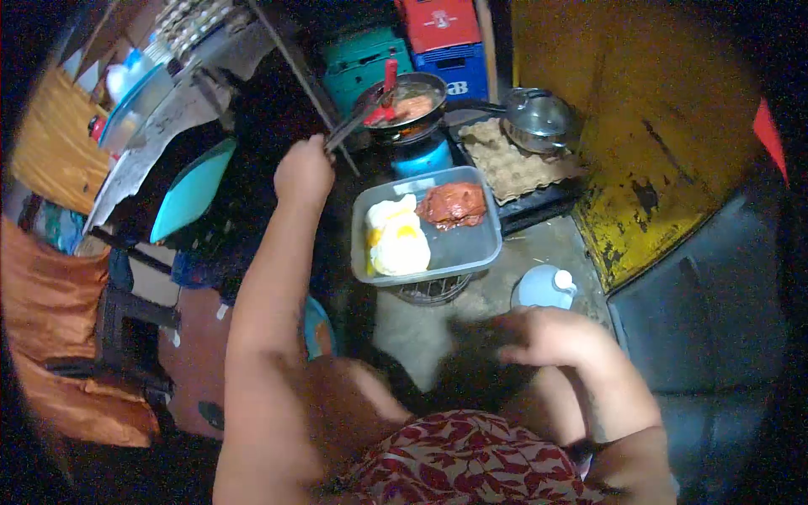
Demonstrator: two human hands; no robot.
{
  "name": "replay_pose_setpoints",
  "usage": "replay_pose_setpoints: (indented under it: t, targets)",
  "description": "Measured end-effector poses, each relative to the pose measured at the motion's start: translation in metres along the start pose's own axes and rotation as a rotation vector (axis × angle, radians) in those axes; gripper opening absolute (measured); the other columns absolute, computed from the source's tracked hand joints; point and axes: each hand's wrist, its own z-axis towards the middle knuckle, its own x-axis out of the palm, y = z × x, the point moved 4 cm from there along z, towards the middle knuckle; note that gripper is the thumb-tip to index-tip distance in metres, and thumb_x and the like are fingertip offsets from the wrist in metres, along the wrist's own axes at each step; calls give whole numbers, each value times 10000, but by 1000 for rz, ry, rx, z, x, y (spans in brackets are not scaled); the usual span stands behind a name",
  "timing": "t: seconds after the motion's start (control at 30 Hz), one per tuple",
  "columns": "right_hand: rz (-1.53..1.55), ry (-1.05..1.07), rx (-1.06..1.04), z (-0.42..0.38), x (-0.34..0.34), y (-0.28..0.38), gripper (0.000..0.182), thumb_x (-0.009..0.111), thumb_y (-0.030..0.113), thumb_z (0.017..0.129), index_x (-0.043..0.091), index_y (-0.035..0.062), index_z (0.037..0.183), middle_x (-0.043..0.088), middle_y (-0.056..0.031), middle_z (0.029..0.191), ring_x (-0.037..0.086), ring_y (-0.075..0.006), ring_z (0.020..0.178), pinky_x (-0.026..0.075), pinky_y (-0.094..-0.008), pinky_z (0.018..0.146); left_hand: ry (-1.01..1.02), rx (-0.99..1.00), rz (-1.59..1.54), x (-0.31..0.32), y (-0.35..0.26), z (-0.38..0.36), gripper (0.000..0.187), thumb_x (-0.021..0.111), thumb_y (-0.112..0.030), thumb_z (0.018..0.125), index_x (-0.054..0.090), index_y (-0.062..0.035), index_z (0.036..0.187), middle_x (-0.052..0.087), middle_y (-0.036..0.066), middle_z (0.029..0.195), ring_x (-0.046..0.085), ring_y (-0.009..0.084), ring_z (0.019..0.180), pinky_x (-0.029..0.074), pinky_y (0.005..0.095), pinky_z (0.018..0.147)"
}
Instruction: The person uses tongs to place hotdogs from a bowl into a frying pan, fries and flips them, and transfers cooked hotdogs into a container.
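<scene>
My left hand [305, 172] is closed around the handle end of metal tongs [345, 130] with red tips. The tips are over a black frying pan [442, 93], where a pinkish piece of meat [414, 107] lies in shallow liquid. Below the pan, a clear plastic container [495, 240] holds fried eggs [401, 244] at its left and a pile of reddish meat [453, 205] at its right. My right hand [547, 334], a little blurred, hangs above my knee with loosely bent fingers apart and nothing visible in them. It is nearest a translucent jug [543, 288] with a white cap.
Under the pan is a blue burner base [425, 158]. To its right, a lidded pot [539, 118] stands by a cardboard egg tray [501, 156]. Red [439, 23], blue [453, 71] and green crates [362, 63] are stacked behind. A worn yellow panel [648, 143] rises at the right.
</scene>
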Motion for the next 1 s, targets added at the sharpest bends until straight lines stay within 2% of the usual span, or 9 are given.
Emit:
replay_pose_setpoints:
  t: [0.1, 0.2, 0.27, 0.4, 0.5, 0.7, 0.87, 0.97, 1.0]
  targets:
    - [33, 98, 196, -9, 2, -19, 560, 685, 314, 846, 548, 43, 1317, 609, -201, 1237, 596, -366, 1122, 479, -425, 974, -44, 134, 244, 21, -46, 61, 220, 469, -175, 935, 674, -110, 978, 691, 110, 1000, 704, 311, 878, 569, 454, 752]
    - [526, 48, 451, -19, 8, -48, 538, 691, 282, 850, 554, 52, 1317, 586, -185, 1295, 566, -347, 1193, 456, -430, 1014, -109, 251, 380, 47, -80, 107, 223, 490, -164, 917, 706, -107, 922, 705, 97, 993, 713, 272, 880, 575, 427, 728]
    - [294, 53, 54, -19, -2, -42, 530, 682, 259, 865, 536, 59, 1334, 580, -182, 1305, 548, -335, 1222, 442, -432, 1033, -106, 288, 401, 64, -94, 129, 232, 497, -159, 911, 725, -116, 921, 705, 94, 1016, 706, 271, 916, 568, 428, 759]
    - [311, -113, -211, -20, -19, -34, 538, 668, 288, 880, 517, 53, 1340, 594, -196, 1259, 558, -356, 1192, 454, -441, 1015, -19, 311, 515, 82, -121, 150, 258, 501, -171, 915, 724, -101, 1024, 693, 96, 1073, 688, 266, 985, 555, 432, 815]
    - [181, 94, -50, -21, -28, -26, 540, 649, 313, 894, 500, 43, 1338, 599, -221, 1211, 568, -386, 1153, 472, -464, 982, -9, 331, 530, 102, -128, 161, 276, 476, -187, 938, 722, -107, 1035, 687, 87, 1095, 690, 270, 989, 562, 443, 802]
    - [73, 48, -103, -24, -22, -25, 551, 637, 350, 893, 500, 42, 1329, 603, -244, 1147, 579, -423, 1102, 474, -501, 952, -14, 267, 512, 106, -131, 166, 285, 465, -198, 948, 721, -117, 1042, 685, 82, 1109, 694, 274, 991, 560, 469, 796]
    - [101, 176, -101, -17, -13, -25, 557, 660, 358, 887, 520, 38, 1320, 585, -235, 1228, 561, -424, 1145, 468, -485, 975, -42, 208, 485, 71, -118, 144, 285, 461, -193, 951, 718, -111, 1043, 688, 89, 1096, 695, 288, 990, 557, 468, 803]
    - [105, 72, 12, -18, 6, -41, 568, 672, 370, 887, 524, 44, 1328, 561, -230, 1299, 539, -410, 1199, 453, -463, 1004, 60, -7, 257, 55, -88, 122, 299, 455, -184, 942, 725, -80, 1016, 695, 137, 1106, 688, 337, 991, 554, 456, 832]
    - [95, 82, -8, -17, 8, -42, 568, 672, 370, 887, 524, 44, 1328, 561, -230, 1299, 539, -410, 1199, 453, -463, 1004, 140, -98, 157, 54, -75, 115, 261, 537, -210, 919, 723, -55, 1016, 705, 164, 1083, 686, 328, 999, 554, 443, 838]
